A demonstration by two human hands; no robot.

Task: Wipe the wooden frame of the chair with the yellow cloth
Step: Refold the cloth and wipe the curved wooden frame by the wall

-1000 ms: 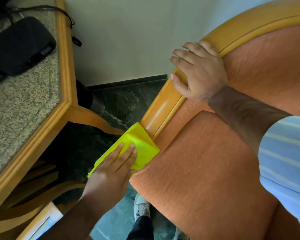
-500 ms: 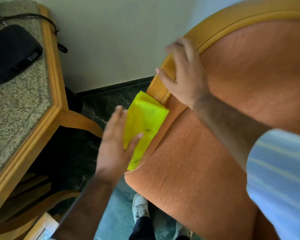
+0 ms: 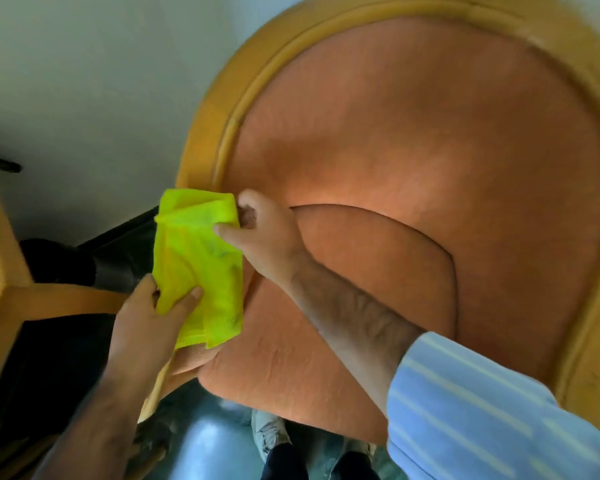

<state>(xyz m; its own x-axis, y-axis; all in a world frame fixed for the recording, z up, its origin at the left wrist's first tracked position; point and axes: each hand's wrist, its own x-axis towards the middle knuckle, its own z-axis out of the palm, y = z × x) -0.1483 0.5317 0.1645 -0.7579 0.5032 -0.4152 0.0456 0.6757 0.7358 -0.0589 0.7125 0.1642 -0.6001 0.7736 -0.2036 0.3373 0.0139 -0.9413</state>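
While we lean over the chair [image 3: 430,161], its wooden frame [image 3: 222,109] arches up and away from us, a long curved band running from the left side of the seat [image 3: 309,358], over the top of the orange backrest, and down the right edge. Its left limb is the part nearest to us, and its long axis there runs from the seat's left edge upward toward the top of the arch.

Our yellow cloth [image 3: 201,268] hangs just at the foot of that left limb, covering the spot where frame meets seat, so we cannot tell whether it presses on the wood or is lifted just off it. Both of our hands grip the cloth: our left hand [image 3: 146,327] pinches its lower left corner between thumb and fingers, and our right hand [image 3: 267,237] is closed on its upper right edge, its arm reaching across the seat. Our judgement is that the wipe must next travel up and to the right along the curve, and that our right hand sits closer to that bare stretch.

We see 0 brands, labels or readable writing on the cloth, the chair or the striped sleeve [image 3: 492,417].
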